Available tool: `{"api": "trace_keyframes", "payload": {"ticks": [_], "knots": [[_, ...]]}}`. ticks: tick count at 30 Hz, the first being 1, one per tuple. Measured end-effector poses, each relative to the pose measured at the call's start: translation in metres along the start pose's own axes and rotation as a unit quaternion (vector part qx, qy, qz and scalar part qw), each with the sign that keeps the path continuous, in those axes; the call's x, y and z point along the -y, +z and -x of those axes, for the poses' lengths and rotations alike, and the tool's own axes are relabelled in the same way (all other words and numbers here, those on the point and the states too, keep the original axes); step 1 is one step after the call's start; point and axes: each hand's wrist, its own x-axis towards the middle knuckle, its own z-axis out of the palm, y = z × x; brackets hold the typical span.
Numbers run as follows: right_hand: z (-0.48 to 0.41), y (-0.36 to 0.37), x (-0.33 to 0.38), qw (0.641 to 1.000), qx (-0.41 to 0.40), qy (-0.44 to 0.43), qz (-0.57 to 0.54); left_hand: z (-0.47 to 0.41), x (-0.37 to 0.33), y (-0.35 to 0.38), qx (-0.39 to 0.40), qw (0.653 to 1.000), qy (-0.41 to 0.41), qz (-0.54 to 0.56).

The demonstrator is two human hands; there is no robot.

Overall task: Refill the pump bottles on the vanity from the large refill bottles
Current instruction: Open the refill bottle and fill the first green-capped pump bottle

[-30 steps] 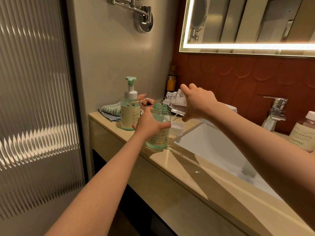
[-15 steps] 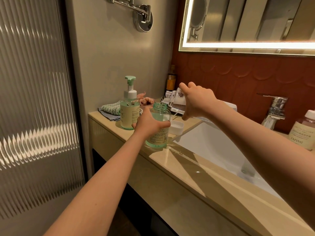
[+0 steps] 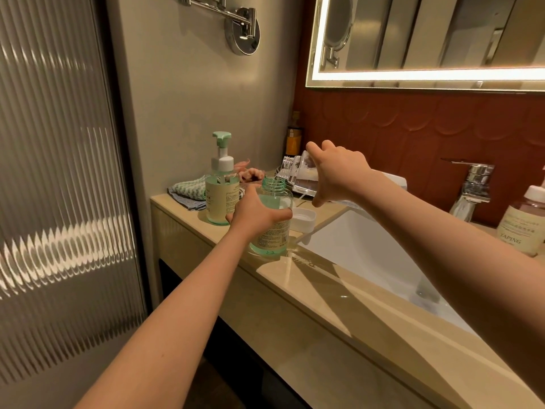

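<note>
You are gripping the open green bottle (image 3: 272, 219) with your left hand (image 3: 256, 215), fingers wrapping its labelled body while it is standing upright on the counter (image 3: 348, 308) just beside the left edge of the sink (image 3: 365, 255). Its pump is off and the threaded neck is showing, with pale green liquid sitting in the upper part. Your right hand (image 3: 336, 172) is closing around a clear refill container (image 3: 298, 175), holding it tilted above and to the right of that neck; the spout end is partly hidden by your fingers, so I cannot tell whether liquid is flowing. A second green bottle with its pump head (image 3: 221, 184) on is standing behind and to the left, near a folded cloth (image 3: 188, 191) at the counter's back corner. A small white dish (image 3: 303, 219) is lying just beside the open bottle on its right. Further right, a chrome faucet (image 3: 472, 184) is rising behind the sink, and a pinkish capped bottle (image 3: 523, 222) is standing at the frame's edge, well apart from your hands.
</note>
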Motion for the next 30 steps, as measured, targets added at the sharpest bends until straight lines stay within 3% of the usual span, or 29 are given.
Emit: {"api": "trace_keyframes", "payload": {"ticks": [18,30], "knots": [[-0.0005,0.0001,0.0,1.0,-0.001,-0.004,0.003,-0.0014,-0.0001,-0.0002,0.002,1.0,-0.009,-0.013],[-0.0008,-0.0006,0.0004,1.0,0.0,-0.003,0.005,0.0025,-0.0026,-0.0028,0.016,0.999,0.006,0.045]]}}
